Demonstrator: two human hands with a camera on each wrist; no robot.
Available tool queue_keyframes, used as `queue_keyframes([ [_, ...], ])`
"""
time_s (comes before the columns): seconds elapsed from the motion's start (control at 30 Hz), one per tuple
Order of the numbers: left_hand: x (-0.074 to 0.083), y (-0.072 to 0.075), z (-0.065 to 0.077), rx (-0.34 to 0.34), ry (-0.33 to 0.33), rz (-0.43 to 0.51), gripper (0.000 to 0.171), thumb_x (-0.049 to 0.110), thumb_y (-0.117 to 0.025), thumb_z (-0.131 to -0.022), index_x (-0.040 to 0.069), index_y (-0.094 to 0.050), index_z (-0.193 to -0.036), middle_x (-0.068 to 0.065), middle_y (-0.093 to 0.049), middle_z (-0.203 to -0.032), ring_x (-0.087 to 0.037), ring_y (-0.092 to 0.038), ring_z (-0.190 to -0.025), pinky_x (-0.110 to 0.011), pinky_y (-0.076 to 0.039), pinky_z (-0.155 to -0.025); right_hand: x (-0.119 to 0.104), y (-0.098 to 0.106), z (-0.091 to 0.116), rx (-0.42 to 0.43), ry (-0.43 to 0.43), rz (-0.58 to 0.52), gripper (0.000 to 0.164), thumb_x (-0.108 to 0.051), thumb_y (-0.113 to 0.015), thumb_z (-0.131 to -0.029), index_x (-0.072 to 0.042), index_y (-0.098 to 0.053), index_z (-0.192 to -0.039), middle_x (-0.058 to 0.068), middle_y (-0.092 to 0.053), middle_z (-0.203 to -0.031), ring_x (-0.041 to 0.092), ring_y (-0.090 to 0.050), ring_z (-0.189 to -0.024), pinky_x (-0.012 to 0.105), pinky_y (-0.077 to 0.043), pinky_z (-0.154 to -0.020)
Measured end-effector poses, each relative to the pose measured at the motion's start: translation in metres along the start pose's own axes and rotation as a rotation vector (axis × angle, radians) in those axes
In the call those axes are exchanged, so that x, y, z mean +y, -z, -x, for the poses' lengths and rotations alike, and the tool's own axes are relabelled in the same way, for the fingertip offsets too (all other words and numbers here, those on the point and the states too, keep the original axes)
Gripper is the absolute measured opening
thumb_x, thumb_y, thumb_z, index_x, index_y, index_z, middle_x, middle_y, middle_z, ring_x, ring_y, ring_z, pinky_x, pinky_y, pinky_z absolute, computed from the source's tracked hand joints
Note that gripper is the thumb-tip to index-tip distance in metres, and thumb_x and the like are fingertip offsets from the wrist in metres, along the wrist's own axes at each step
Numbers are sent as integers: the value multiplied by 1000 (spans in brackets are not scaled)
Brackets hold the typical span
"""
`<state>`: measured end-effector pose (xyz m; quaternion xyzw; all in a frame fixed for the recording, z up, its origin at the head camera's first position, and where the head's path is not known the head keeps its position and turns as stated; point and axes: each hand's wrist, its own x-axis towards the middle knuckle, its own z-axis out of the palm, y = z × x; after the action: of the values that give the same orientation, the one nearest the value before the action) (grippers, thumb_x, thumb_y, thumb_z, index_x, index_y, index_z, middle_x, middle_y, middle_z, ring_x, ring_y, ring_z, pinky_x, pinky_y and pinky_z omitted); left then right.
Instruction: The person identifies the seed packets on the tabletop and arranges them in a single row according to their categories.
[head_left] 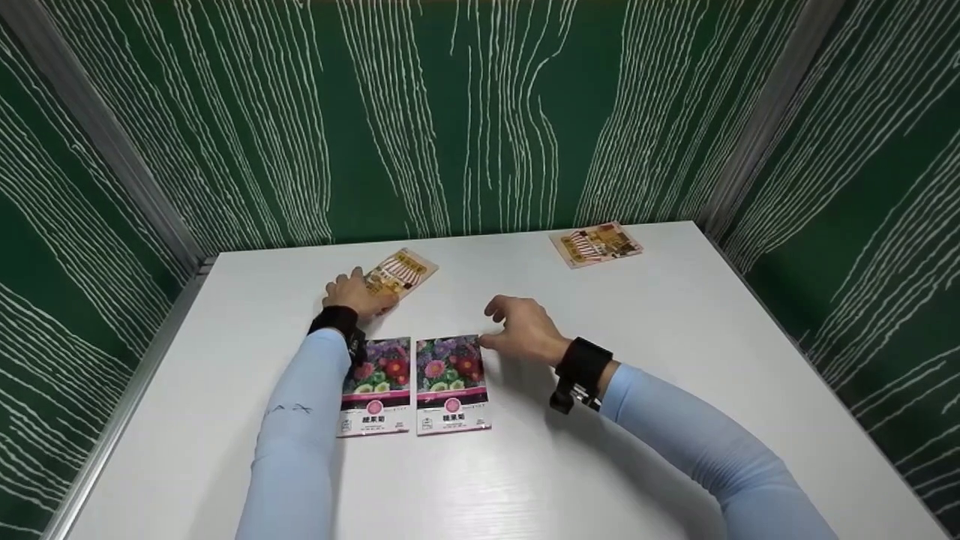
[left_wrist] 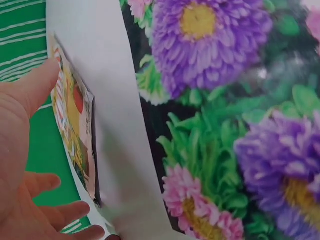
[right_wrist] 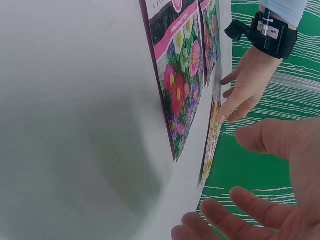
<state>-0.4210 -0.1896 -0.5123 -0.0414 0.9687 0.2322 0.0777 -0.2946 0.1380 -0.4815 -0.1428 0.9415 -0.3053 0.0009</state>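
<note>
My left hand is at the near end of a yellow seed packet with a striped awning picture. In the left wrist view its thumb overlaps the packet, while the fingers spread apart beside it. Two flower seed packets lie side by side in front: the left one is partly covered by my left wrist, the right one shows whole. Over the table, my right hand holds nothing, its fingers loosely bent and its thumb close to the right flower packet's top corner.
Another yellow packet lies at the back right of the white table. Green panels with white wavy lines stand behind and at both sides. Dark camera bands sit on both wrists.
</note>
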Motion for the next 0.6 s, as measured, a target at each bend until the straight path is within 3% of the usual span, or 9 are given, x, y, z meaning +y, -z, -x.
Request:
queue_keyframes([
  [0.17, 11, -1, 10, -9, -18, -14, 99, 60, -65, -98, 7, -27, -171, -32, -42, -161, -53, -39, -150, -69, -33, -125, -1, -1, 0, -6, -4, -2, 48, -30, -85, -88, -4, -73, -127, 20, -77, -122, 35, -73, -109, 51, -58, -94],
  [0.4, 24, 5, 35, 31, -64, -62, 75, 47, -66, -100, 3, -51, -159, -32, -55, -147, -50, -50, -138, -64, -42, -118, -1, -1, 2, -12, 17, -12, 47, -28, -85, -89, -3, -73, -127, 22, -77, -121, 36, -73, -108, 51, -58, -94],
  [0.6, 23, 3, 21, 22, -49, -90, 78, 45, -74, -95, -1, -53, -154, -30, -58, -144, -48, -52, -135, -63, -45, -116, 2, -1, 2, -10, 17, -5, 48, -29, -86, -88, -3, -73, -126, 21, -78, -119, 34, -73, -106, 50, -58, -92],
])
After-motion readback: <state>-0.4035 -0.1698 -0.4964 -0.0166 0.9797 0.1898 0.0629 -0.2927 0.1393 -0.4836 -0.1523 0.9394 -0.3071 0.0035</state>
